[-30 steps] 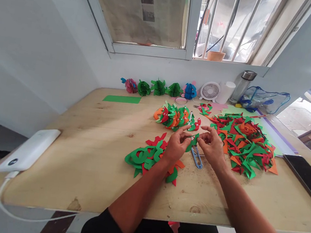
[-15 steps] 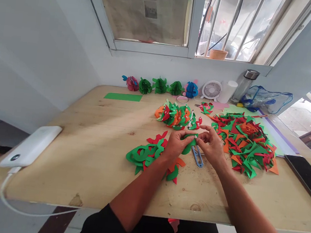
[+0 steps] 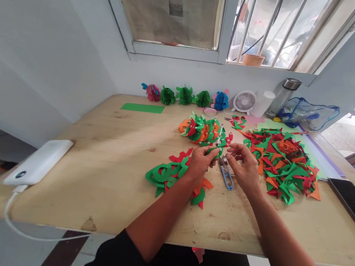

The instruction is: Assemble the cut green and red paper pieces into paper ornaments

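Observation:
In the head view my left hand (image 3: 200, 160) is closed around a small green paper piece (image 3: 216, 153), which shows above the thumb. My right hand (image 3: 243, 165) is just to its right, thumb and forefinger pinched together. A tiny white bit shows at those right fingertips, too small to name. Blue-handled thread snips (image 3: 226, 177) lie on the table between and below the hands. Under and left of my left forearm are loose cut paper shapes (image 3: 168, 174) in green, red and orange. Beyond the hands is a row of folded paper pieces (image 3: 205, 129) with white spots.
A heap of paper scraps (image 3: 286, 162) lies on the right, near a black phone (image 3: 350, 204). Finished-looking paper figures (image 3: 184, 96), a small fan (image 3: 244, 102) and a glass bottle (image 3: 282, 98) line the wall. A power bank (image 3: 39, 162) with a cable sits at the left edge.
The green piece, earlier held between both hands, is now in my left hand alone. My right fingers have come away from it with a tiny white bit. The view has shifted slightly.

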`<state>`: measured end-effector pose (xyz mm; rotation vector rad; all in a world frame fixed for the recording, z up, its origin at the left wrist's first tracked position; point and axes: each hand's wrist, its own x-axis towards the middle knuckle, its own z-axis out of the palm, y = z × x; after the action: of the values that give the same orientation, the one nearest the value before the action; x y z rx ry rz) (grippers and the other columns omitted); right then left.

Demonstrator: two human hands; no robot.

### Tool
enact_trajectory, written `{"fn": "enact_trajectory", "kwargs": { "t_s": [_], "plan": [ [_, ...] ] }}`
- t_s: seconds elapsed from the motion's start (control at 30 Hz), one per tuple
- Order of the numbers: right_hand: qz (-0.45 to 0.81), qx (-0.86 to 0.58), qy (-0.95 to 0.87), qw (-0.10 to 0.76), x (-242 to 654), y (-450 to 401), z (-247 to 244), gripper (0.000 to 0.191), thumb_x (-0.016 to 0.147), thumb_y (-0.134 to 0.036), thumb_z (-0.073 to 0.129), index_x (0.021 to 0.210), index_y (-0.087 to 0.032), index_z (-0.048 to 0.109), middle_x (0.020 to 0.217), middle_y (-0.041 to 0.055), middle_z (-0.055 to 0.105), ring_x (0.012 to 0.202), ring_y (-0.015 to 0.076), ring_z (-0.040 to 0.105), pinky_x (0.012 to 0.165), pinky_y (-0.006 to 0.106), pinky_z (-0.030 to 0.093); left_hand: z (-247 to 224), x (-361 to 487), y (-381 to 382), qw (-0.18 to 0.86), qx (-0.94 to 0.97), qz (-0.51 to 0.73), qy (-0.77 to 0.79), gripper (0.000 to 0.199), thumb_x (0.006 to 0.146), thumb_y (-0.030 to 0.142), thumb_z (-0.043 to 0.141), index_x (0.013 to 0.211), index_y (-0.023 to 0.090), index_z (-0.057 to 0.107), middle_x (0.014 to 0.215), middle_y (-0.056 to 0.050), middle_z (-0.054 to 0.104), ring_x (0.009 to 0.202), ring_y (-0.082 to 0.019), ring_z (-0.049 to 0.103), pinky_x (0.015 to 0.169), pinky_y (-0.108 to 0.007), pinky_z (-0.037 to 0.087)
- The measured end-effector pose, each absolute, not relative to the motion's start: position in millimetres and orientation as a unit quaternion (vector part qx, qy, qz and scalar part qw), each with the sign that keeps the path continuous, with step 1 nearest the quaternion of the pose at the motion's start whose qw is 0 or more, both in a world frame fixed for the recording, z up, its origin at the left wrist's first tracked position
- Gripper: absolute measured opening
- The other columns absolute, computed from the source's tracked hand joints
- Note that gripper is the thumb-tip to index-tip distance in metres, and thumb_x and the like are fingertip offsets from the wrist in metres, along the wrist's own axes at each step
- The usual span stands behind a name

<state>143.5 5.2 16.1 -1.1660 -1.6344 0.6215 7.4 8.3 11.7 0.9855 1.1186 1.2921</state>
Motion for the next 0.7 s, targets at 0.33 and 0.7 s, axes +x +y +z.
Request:
{"fn": "enact_trajectory", "kwargs": {
  "t_s": [0.33, 0.7],
  "plan": [
    [0.278, -0.435, -0.727, 0.453, 139.6, 1.3, 22.3, 0.012, 0.081, -0.030, 0.053, 0.085, -0.021, 0.062, 0.085, 0.0040, 0.062, 0.075, 0.0159, 0.054, 0.068, 0.030, 0.043, 7.7, 8.3, 9.3, 0.523, 0.419, 0.565, 0.481, 0.029, 0.066, 0.043, 0.067, 0.067, 0.014, 0.065, 0.044, 0.005, 0.045, 0.040, -0.005, 0.036, 0.041, -0.019, 0.024],
    [0.367, -0.476, -0.653, 0.461, 139.5, 3.6, 15.7, 0.017, 0.077, -0.035, 0.058, 0.082, -0.020, 0.062, 0.079, 0.0027, 0.062, 0.068, 0.0142, 0.053, 0.063, 0.027, 0.043, 11.0, 8.2, 8.0, 0.580, 0.364, 0.579, 0.443, 0.037, 0.064, 0.050, 0.068, 0.062, 0.014, 0.061, 0.052, 0.003, 0.049, 0.044, -0.004, 0.038, 0.042, -0.019, 0.027]
  ]
}}
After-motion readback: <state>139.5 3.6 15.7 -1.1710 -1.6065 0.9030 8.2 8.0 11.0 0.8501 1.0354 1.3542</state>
